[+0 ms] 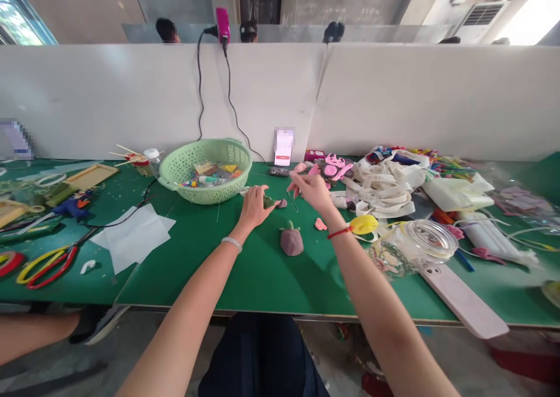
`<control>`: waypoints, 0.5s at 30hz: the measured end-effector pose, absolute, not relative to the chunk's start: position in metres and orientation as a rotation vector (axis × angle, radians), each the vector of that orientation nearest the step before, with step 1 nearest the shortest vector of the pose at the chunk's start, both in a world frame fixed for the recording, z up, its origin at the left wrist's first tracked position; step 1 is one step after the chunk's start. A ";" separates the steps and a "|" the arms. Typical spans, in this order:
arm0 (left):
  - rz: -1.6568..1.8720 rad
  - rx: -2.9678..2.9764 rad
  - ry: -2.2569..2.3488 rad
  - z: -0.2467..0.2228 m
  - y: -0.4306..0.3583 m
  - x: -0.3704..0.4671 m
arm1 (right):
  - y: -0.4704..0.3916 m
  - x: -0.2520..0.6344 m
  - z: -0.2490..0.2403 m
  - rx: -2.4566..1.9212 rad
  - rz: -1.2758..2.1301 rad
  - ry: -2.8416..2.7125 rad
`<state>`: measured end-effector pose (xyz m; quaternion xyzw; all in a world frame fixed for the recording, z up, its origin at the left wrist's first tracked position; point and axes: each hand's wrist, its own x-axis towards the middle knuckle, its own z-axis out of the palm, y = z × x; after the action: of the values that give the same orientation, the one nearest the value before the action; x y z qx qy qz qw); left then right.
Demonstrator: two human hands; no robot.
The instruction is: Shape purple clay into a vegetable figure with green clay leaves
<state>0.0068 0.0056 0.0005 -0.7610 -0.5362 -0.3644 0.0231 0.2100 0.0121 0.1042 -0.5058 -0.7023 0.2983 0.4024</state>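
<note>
My left hand (254,209) rests low over the green table, its thumb and fingers closed round a small dark green piece (268,201). A small mauve lump (282,203) lies just beyond the thumb. My right hand (311,190) is raised to the right, fingertips pinched, and a thin green looped thread (293,203) hangs beneath them. Nearer to me, between my forearms, stands a rounded mauve piece (291,242) with green leaf-like tips on top. A small coral-pink piece (321,224) lies beside my right wrist.
A light green basket (205,195) of small items stands at back left. Scissors (48,267) and white paper (131,236) lie left. To the right are white strips (380,181), a glass jar (431,242) and a pink phone (466,300). A lit phone (284,146) leans on the partition.
</note>
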 end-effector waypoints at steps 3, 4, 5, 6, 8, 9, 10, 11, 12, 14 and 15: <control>-1.115 -2.326 -1.719 0.002 -0.006 0.006 | -0.010 0.192 0.073 -1.253 0.726 -1.825; -1.110 -2.315 -1.744 0.003 -0.009 0.006 | -0.014 0.186 0.065 -1.278 0.694 -1.816; -1.103 -2.306 -1.767 0.004 -0.012 0.005 | -0.017 0.181 0.058 -1.304 0.670 -1.810; -1.095 -2.302 -1.782 0.005 -0.014 0.005 | -0.019 0.176 0.053 -1.319 0.658 -1.811; -1.078 -2.313 -1.775 0.007 -0.018 0.004 | -0.020 0.170 0.045 -1.289 0.643 -1.849; -1.067 -2.330 -1.754 0.009 -0.019 0.004 | -0.021 0.168 0.043 -1.257 0.643 -1.875; -1.051 -2.350 -1.726 0.010 -0.020 0.003 | -0.021 0.167 0.041 -1.221 0.646 -1.903; -1.027 -2.372 -1.700 0.012 -0.021 0.003 | -0.022 0.166 0.040 -1.186 0.647 -1.927; -0.992 -2.393 -1.680 0.014 -0.021 0.002 | -0.022 0.166 0.039 -1.158 0.645 -1.954; -0.897 -2.414 -1.649 0.018 -0.022 0.001 | -0.022 0.167 0.035 -1.094 0.633 -1.974; -0.840 -2.425 -1.639 0.020 -0.022 0.000 | -0.021 0.167 0.033 -1.063 0.620 -1.984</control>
<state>-0.0003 -0.0221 0.0203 -0.7954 -0.5377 -0.2754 0.0485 0.1669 -0.0211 0.0327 -0.4188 -0.7815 0.2442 0.3926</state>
